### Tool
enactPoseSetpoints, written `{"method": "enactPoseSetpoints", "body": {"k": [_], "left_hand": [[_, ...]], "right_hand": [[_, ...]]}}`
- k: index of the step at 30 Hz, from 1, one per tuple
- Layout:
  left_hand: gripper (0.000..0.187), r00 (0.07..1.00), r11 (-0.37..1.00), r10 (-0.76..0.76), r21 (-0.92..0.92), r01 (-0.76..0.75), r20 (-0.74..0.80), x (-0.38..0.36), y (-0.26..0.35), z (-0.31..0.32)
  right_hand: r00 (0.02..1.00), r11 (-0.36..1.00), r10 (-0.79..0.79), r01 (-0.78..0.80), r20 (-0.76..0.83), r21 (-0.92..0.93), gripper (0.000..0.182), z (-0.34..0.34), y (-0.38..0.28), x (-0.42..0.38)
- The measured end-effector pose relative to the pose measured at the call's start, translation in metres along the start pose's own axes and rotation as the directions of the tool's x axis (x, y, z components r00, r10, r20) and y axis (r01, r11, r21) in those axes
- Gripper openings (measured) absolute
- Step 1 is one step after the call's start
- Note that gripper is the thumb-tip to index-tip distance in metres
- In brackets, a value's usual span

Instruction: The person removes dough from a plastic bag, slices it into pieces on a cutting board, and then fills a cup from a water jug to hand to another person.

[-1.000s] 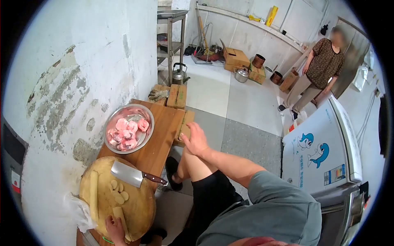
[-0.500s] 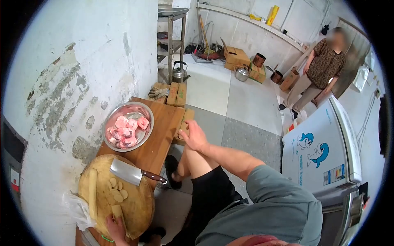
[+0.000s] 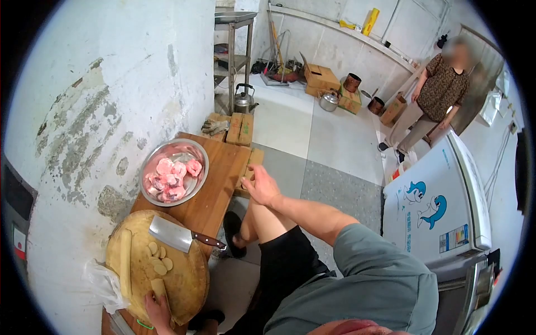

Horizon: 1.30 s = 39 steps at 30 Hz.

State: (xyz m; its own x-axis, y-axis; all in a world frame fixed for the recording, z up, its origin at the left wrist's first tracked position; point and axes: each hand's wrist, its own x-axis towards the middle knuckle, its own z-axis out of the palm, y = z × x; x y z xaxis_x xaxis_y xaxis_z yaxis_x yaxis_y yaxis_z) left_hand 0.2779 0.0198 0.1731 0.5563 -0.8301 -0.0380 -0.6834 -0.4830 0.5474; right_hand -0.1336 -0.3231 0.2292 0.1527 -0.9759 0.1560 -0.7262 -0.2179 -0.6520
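My left hand [image 3: 158, 311] is closed round a short piece of long, pale-brown root vegetable [image 3: 159, 288] at the near edge of a round wooden chopping board [image 3: 187, 290]. Several round slices [image 3: 160, 269] lie just beyond that piece. A longer root vegetable [image 3: 126, 262] stretches along the board's left side. Across the far edge rests a cleaver [image 3: 172, 233], its dark handle pointing right and nothing gripping it. My right hand [image 3: 263, 185] hangs over my raised knee, holding nothing, fingers loosely apart.
A metal bowl of pink meat pieces [image 3: 172, 180] stands on the wooden table [image 3: 226, 167] beyond the board. A plastic bag [image 3: 106, 285] lies by the wall. A white fridge [image 3: 435, 201] is at right. Another person [image 3: 441, 89] stands behind it. Boxes and kettles sit on the floor.
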Motion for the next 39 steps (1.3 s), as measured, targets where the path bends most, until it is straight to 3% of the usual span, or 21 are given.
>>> {"method": "enactPoseSetpoints", "body": {"k": [6, 9, 16, 36, 39], "left_hand": [[0.040, 0.998, 0.998, -0.056, 0.023, 0.056, 0.029, -0.001, 0.014, -0.007], [0.037, 0.999, 0.999, 0.039, 0.032, -0.038, -0.027, -0.002, 0.003, -0.001], [0.038, 0.999, 0.998, 0.037, 0.043, -0.037, 0.002, 0.000, -0.003, 0.000], [0.044, 0.996, 0.998, -0.055, 0.035, 0.053, 0.072, 0.001, 0.001, -0.004], [0.048, 0.996, 0.987, -0.089, 0.134, 0.085, 0.021, 0.003, -0.007, 0.000]], "right_hand": [[1.000, 1.000, -0.006, 0.006, 0.015, -0.010, 0.056, -0.001, -0.002, 0.002], [1.000, 1.000, -0.008, 0.008, 0.021, -0.010, 0.055, 0.001, -0.002, 0.002], [0.997, 0.999, 0.048, -0.048, 0.067, -0.002, 0.055, -0.008, -0.014, -0.001], [1.000, 1.000, 0.005, -0.005, 0.002, -0.021, 0.055, -0.001, -0.010, -0.001], [0.999, 1.000, 0.005, -0.006, -0.045, -0.018, 0.056, 0.005, 0.000, 0.004]]}}
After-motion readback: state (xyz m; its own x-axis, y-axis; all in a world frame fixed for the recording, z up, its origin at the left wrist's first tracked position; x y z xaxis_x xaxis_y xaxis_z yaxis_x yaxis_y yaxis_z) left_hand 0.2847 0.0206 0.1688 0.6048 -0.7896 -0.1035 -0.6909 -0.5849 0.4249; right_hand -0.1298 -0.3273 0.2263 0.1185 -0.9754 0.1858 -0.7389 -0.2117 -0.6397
